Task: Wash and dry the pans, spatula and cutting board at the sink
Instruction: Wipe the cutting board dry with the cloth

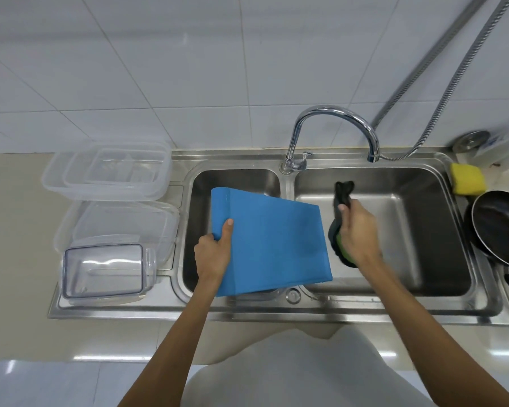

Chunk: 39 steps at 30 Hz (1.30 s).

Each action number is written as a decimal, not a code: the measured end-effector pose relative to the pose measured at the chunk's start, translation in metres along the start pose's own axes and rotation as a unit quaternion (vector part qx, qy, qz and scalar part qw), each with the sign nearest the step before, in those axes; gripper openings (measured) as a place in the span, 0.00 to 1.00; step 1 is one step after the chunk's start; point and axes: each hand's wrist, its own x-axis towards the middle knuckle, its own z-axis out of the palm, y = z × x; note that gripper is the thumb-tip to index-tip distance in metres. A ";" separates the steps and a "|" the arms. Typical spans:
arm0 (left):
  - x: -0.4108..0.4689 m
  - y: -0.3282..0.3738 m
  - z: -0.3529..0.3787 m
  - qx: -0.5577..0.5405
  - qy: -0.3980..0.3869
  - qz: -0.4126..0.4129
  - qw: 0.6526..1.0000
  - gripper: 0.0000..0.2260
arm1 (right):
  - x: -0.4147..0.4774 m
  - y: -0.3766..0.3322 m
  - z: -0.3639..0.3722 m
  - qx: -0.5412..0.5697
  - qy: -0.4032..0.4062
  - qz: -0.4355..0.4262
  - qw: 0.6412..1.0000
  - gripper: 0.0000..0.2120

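Head view, looking straight down on a double steel sink [276, 309], and both hands are busy. The left hand [212, 254] grips the blue cutting board [274, 245] by its left edge, with the thumb pressed flat on the top face and the fingers curled underneath, out of sight. The board is held tilted over the left basin, and its right side reaches across the divider towards the right basin.

Over on the other side, the right hand [356, 230] is above the right basin, fingers clamped round a black item [343, 190]. One dark end sticks up past the knuckles, and a rounded dark part with a green patch shows below the hand. It's blurred, so I cannot tell whether it's the spatula or a scrubber. It sits just beside the board's right edge.

The curved chrome tap [335, 111] arches with its spout over the right basin. A ribbed metal hose [453, 83] runs up the tiled wall behind it.

On the sink's right rim lies a yellow sponge [466, 179]. Just in front of it, a black frying pan [500, 227] rests at the sink's right edge, partly cut off by the frame.

Left of the sink, clear plastic containers [109, 171] sit on the draining board, with the pale worktop [15, 230] beyond them.
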 end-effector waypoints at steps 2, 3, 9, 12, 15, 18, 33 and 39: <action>-0.001 0.002 0.001 0.002 -0.002 -0.002 1.000 0.28 | -0.012 -0.025 0.028 0.015 -0.033 -0.025 0.999 0.10; -0.002 0.003 0.001 0.002 -0.002 -0.006 1.000 0.29 | -0.022 -0.041 0.048 0.032 -0.056 -0.046 0.997 0.10; -0.004 0.008 0.000 0.038 0.033 -0.021 0.999 0.26 | -0.060 -0.083 0.116 0.130 -0.129 -0.109 0.977 0.11; -0.004 0.007 0.000 0.028 0.028 -0.026 0.999 0.28 | -0.042 -0.048 0.108 0.102 -0.093 -0.010 0.990 0.12; -0.003 0.008 0.000 0.020 0.013 -0.020 1.000 0.27 | -0.025 -0.017 0.102 0.070 -0.087 0.058 0.992 0.10; -0.002 0.007 0.000 0.022 0.012 -0.016 1.000 0.27 | -0.021 -0.007 0.098 0.056 -0.112 0.100 0.987 0.15; -0.001 0.012 0.007 0.031 0.000 -0.006 1.000 0.29 | -0.062 -0.014 0.061 0.030 -0.227 0.153 0.961 0.41; -0.003 0.012 0.013 0.052 0.005 -0.002 0.999 0.27 | -0.086 0.010 0.067 0.060 -0.178 0.038 0.982 0.27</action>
